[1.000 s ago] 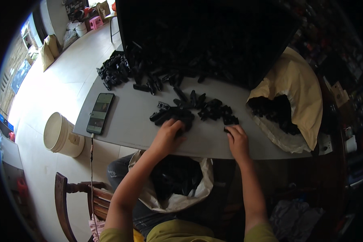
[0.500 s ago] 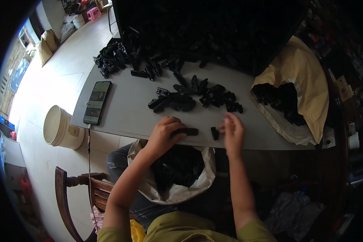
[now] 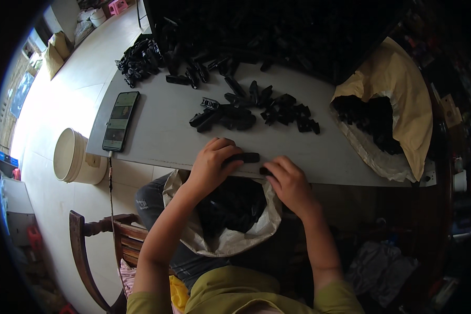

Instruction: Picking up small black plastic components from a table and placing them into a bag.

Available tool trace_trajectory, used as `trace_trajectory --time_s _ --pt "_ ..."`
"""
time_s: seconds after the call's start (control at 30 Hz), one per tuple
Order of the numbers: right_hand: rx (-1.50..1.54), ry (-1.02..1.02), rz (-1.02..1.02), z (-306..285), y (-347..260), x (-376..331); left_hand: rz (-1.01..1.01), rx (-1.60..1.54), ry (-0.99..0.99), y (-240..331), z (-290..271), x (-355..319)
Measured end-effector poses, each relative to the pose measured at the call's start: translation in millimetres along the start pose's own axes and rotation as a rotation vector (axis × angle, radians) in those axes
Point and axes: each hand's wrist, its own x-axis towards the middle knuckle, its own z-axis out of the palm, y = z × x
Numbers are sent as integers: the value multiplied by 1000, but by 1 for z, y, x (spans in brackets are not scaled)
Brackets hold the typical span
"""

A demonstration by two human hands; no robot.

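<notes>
My left hand (image 3: 212, 163) is closed around a long black plastic piece (image 3: 250, 157), whose free end points right along the table's front edge. To the right, my right hand (image 3: 290, 180) pinches a small black plastic piece (image 3: 265, 170), mostly covered by the fingers. The two pieces are close but apart. Beyond my hands lies a pile of long black pieces (image 3: 227, 117), and to its right a cluster of small black pieces (image 3: 288, 111). An open white woven sack (image 3: 271, 220) holding black pieces sits on my lap under the table edge.
A phone (image 3: 121, 121) on a cable lies at the table's left. More black parts (image 3: 140, 58) are heaped at the far left, beside a large dark container. A tan sack (image 3: 403, 99) of black pieces rests at the right. A white bucket (image 3: 70, 157) stands on the floor.
My right hand has moved down and left and taken hold of the small black piece that lay on the table. My left hand keeps its hold. The view has shifted slightly.
</notes>
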Motion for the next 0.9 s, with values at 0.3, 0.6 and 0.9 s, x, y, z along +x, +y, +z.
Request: trace_trajectory --time_s 0.3,0.6,0.9 --pt "173 186 38 16 3 25 -47 -122 -139 -3 -11 2" --pt "303 101 56 19 11 23 43 -193 -150 -7 -4 4" --pt "34 202 127 4 49 70 72 340 0 2 -9 50"
